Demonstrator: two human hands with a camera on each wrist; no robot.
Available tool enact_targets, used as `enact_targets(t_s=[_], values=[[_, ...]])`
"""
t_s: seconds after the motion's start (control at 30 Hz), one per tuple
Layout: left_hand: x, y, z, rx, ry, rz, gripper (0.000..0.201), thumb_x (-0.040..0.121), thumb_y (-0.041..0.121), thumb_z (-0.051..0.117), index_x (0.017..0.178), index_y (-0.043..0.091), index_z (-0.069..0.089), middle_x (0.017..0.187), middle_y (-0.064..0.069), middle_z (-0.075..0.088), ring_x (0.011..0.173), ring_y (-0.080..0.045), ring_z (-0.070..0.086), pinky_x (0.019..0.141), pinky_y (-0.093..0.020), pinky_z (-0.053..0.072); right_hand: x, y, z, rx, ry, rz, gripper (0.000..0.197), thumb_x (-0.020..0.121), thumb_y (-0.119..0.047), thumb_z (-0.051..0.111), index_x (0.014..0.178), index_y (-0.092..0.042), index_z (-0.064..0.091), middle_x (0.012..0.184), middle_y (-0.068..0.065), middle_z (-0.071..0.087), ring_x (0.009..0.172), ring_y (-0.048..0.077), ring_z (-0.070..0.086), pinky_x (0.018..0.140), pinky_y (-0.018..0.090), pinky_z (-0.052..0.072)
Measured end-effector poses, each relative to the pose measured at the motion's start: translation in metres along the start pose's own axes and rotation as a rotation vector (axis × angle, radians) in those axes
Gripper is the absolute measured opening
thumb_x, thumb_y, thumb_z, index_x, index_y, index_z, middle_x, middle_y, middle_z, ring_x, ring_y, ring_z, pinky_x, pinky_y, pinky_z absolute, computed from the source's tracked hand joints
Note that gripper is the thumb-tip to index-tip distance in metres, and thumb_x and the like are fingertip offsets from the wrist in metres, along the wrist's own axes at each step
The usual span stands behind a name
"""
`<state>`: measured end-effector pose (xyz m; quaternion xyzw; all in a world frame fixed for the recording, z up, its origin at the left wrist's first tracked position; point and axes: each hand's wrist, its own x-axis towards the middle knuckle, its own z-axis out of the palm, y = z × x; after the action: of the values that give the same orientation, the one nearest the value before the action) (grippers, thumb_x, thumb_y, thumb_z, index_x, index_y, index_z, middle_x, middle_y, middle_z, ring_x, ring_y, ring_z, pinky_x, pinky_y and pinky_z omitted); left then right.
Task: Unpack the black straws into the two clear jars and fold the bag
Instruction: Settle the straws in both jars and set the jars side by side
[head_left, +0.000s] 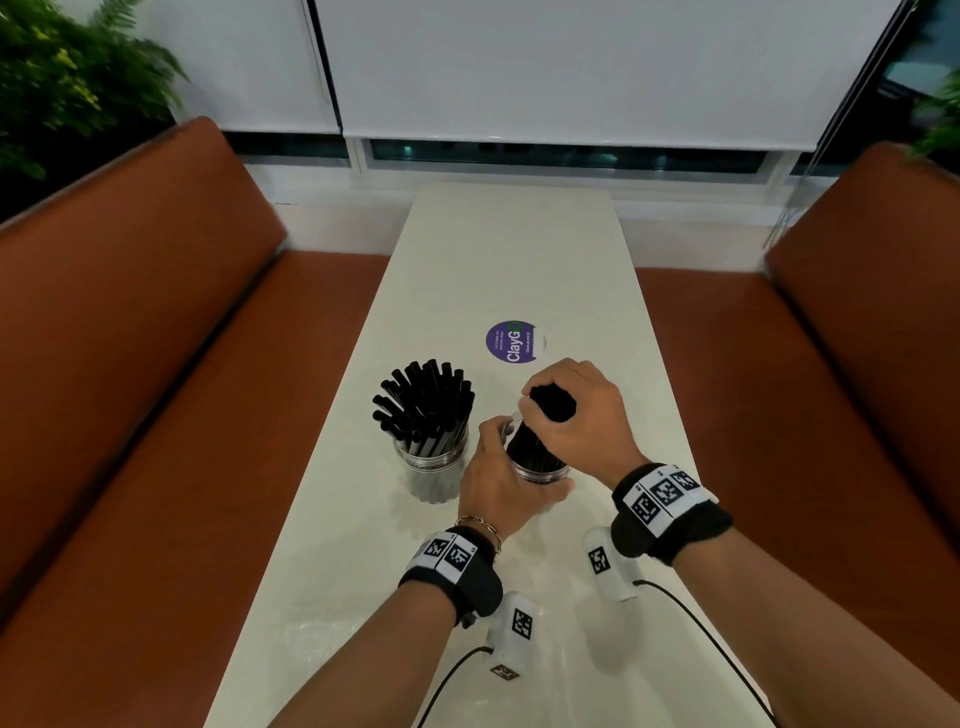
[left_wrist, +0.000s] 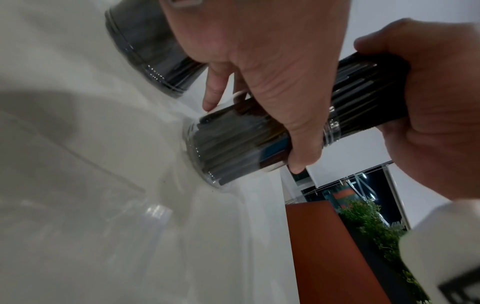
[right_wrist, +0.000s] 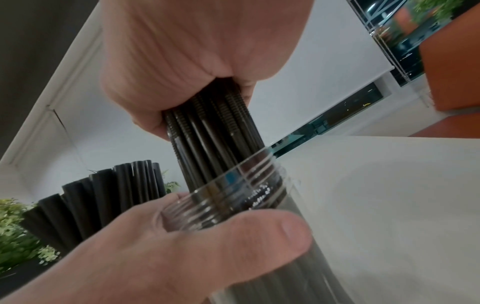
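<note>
Second jar: bundle going in.

The straws (head_left: 540, 431), light, stiff and slick, stand partly inside the near jar (head_left: 540, 470); we fist them near their tops with our right hand (head_left: 582, 415) while our left hand (head_left: 498, 488) wraps the glass, fragile. The far jar (head_left: 431, 467) stands full beside it.

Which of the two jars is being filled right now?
The right jar: the left hand holds it and the right hand grips a bundle of straws in its mouth. The left jar stands untouched.
</note>
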<state>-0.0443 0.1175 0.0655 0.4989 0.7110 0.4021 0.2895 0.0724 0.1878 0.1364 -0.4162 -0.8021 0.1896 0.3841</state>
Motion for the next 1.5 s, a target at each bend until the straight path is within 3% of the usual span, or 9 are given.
enact_targets(t_s=[0.17, 0.37, 0.6, 0.8, 0.93, 1.13, 1.37, 1.5], values=[[0.0, 0.001, -0.001, 0.011, -0.009, 0.014, 0.11, 0.053, 0.062, 0.089, 0.142, 0.025, 0.037, 0.135, 0.009, 0.064, 0.117, -0.013, 0.068, 0.095, -0.038, 0.061, -0.012, 0.002, 0.0, -0.027, 0.032, -0.028, 0.009, 0.087, -0.019, 0.079, 0.094, -0.025, 0.076, 0.092, -0.013, 0.075, 0.092, 0.014, 0.063, 0.081, 0.028, 0.053], [0.0, -0.001, -0.001, 0.024, -0.006, 0.028, 0.108, 0.053, 0.061, 0.088, 0.141, 0.025, 0.038, 0.131, 0.01, 0.066, 0.112, -0.013, 0.07, 0.09, -0.037, 0.063, -0.017, 0.002, 0.004, -0.092, 0.101, -0.079, 0.016, 0.089, -0.017, 0.077, 0.101, -0.028, 0.082, 0.099, -0.015, 0.079, 0.1, 0.01, 0.064, 0.088, 0.018, 0.052], [-0.001, -0.001, 0.0, 0.048, 0.011, 0.044, 0.107, 0.057, 0.057, 0.091, 0.144, 0.025, 0.037, 0.134, 0.008, 0.066, 0.115, -0.014, 0.069, 0.091, -0.034, 0.061, -0.017, 0.008, 0.002, -0.229, 0.079, -0.173, 0.019, 0.093, -0.022, 0.075, 0.11, -0.022, 0.082, 0.108, -0.009, 0.081, 0.104, 0.015, 0.068, 0.093, 0.029, 0.055], [0.0, -0.002, 0.001, 0.039, -0.009, 0.042, 0.114, 0.05, 0.069, 0.079, 0.146, 0.024, 0.036, 0.14, 0.008, 0.062, 0.124, -0.014, 0.066, 0.097, -0.036, 0.06, -0.021, 0.008, -0.003, -0.221, 0.045, -0.143, 0.024, 0.093, -0.027, 0.076, 0.116, -0.019, 0.079, 0.116, -0.007, 0.079, 0.111, 0.014, 0.066, 0.096, 0.026, 0.055], [0.0, -0.005, 0.003, 0.031, 0.001, 0.044, 0.112, 0.053, 0.065, 0.085, 0.146, 0.028, 0.035, 0.14, 0.012, 0.062, 0.123, -0.01, 0.066, 0.096, -0.037, 0.061, -0.021, 0.007, -0.001, -0.206, 0.048, -0.124, 0.024, 0.093, -0.028, 0.075, 0.115, -0.021, 0.08, 0.116, -0.009, 0.078, 0.112, 0.012, 0.064, 0.098, 0.021, 0.051], [0.0, -0.008, 0.006, -0.008, 0.012, 0.038, 0.112, 0.054, 0.064, 0.087, 0.147, 0.028, 0.036, 0.14, 0.014, 0.061, 0.123, -0.008, 0.065, 0.097, -0.038, 0.061, -0.022, 0.008, -0.001, -0.192, 0.076, -0.118, 0.023, 0.093, -0.028, 0.075, 0.115, -0.023, 0.082, 0.121, -0.01, 0.078, 0.115, 0.013, 0.066, 0.1, 0.025, 0.054], [-0.001, -0.012, 0.01, -0.015, 0.0, 0.02, 0.131, 0.049, 0.07, 0.091, 0.155, 0.024, 0.03, 0.152, 0.008, 0.052, 0.135, -0.009, 0.056, 0.107, -0.037, 0.056, -0.023, 0.007, -0.003, -0.219, 0.061, -0.107, 0.028, 0.093, -0.029, 0.076, 0.12, -0.021, 0.08, 0.125, -0.008, 0.078, 0.12, 0.016, 0.066, 0.101, 0.034, 0.057], [-0.005, -0.015, 0.01, -0.039, -0.001, -0.002, 0.14, 0.044, 0.074, 0.093, 0.158, 0.027, 0.026, 0.154, 0.008, 0.051, 0.137, -0.009, 0.055, 0.109, -0.039, 0.055, -0.023, 0.005, -0.004, -0.226, 0.058, -0.116, 0.03, 0.092, -0.031, 0.077, 0.12, -0.022, 0.08, 0.126, -0.007, 0.077, 0.121, 0.018, 0.066, 0.102, 0.033, 0.056]])
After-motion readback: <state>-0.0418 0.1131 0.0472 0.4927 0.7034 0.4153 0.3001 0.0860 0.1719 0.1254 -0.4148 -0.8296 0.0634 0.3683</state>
